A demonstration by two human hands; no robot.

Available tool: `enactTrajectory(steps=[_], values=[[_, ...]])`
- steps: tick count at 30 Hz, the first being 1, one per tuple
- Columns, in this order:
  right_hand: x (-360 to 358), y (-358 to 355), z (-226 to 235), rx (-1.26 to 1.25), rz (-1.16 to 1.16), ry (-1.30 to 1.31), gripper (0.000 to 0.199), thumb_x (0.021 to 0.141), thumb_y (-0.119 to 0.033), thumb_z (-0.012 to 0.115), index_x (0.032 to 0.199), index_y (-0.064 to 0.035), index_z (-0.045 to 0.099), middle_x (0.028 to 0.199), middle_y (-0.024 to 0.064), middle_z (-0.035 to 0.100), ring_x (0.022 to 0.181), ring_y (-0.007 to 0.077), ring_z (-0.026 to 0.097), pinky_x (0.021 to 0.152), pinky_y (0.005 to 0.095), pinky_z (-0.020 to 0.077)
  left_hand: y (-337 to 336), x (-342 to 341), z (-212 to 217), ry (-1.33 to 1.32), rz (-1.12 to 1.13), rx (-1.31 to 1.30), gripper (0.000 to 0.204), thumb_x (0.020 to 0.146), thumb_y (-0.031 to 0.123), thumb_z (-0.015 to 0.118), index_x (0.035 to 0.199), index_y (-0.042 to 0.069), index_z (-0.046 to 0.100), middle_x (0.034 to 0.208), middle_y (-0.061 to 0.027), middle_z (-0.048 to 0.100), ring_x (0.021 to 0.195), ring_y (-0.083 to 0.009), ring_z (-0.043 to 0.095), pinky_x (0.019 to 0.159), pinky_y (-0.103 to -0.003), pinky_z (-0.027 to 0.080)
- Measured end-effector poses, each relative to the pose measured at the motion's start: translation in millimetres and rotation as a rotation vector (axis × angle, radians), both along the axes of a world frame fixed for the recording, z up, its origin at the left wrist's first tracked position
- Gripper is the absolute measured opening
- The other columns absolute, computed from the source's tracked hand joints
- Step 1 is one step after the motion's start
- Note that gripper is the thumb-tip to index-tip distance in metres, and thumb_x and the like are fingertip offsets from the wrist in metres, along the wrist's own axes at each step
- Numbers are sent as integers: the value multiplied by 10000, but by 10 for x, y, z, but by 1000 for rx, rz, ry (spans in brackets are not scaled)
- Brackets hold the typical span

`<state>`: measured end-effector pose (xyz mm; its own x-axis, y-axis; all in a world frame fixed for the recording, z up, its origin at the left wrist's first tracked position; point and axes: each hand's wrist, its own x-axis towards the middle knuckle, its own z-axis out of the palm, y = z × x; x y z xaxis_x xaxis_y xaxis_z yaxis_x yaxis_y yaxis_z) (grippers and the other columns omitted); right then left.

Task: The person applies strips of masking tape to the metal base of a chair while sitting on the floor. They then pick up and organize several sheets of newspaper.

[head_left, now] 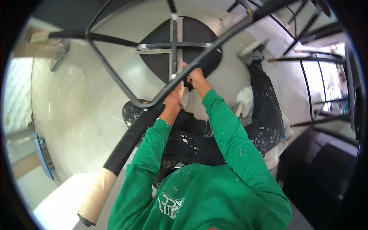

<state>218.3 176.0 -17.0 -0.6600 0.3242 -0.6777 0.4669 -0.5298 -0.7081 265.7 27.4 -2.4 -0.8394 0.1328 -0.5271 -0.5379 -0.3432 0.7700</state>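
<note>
An upturned stool with a black seat (157,67) and thin black metal legs (130,134) stands in front of me. Its crossed bars (191,45) have pale strips of tape along and beside them. My left hand (172,101), partly behind a frame bar, is closed on a roll of masking tape (184,97) near the seat's close edge. Just to its right, my right hand (196,78) has its fingers curled together against the seat's underside by the middle bar. What those fingers pinch, if anything, is hidden.
Pale tape wraps the end of the closest leg (99,191). More black stool frames (314,59) stand at the right, above a dark glossy panel (314,172). Crumpled white material (245,99) lies by my paint-spotted trouser leg (264,96). A blue-edged object (44,155) is at far left.
</note>
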Motion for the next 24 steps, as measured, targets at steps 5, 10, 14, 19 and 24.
enactTrajectory(steps=[5, 10, 14, 19, 24], values=[[-361, 5, -60, 220, 41, 14, 287, 816, -263, 860, 744, -83, 649, 667, -24, 511, 496, 72, 428, 408, 256, 307, 6, -9, 59, -213, -27, -39, 256, 940, 257, 757, 1127, 95, 688, 1057, -25, 668, 951, -153, 631, 830, -341, 526], [-417, 47, 98, 193, 95, -42, 156, 858, -177, 766, 807, -98, 642, 652, -58, 476, 508, 60, 406, 431, 242, 314, 85, 94, 40, -129, -17, -144, 275, 1009, 334, 658, 1171, 116, 698, 1096, -44, 693, 1000, -142, 638, 836, -336, 524], [-421, -47, 176, 227, 120, -21, 136, 871, -180, 750, 813, -89, 668, 640, -69, 474, 508, 49, 403, 432, 239, 310, 39, 69, -244, -133, -31, -82, 268, 1013, 344, 651, 1153, 127, 723, 1105, -18, 694, 1018, -133, 630, 886, -313, 486], [-428, 30, 107, 417, 223, 12, 147, 865, -170, 747, 782, -67, 683, 621, -43, 485, 497, 69, 405, 428, 264, 308, 115, 52, -376, -143, -90, -91, 316, 1009, 396, 649, 1190, 147, 722, 1113, -1, 694, 1055, -126, 609, 935, -293, 446], [-439, -78, 130, 425, 252, 56, 151, 844, -169, 762, 784, -46, 699, 593, -31, 499, 476, 77, 418, 420, 273, 303, 33, 72, -476, -83, -22, -21, 335, 1037, 395, 602, 1212, 131, 713, 1162, 2, 688, 1109, -125, 596, 975, -293, 436]])
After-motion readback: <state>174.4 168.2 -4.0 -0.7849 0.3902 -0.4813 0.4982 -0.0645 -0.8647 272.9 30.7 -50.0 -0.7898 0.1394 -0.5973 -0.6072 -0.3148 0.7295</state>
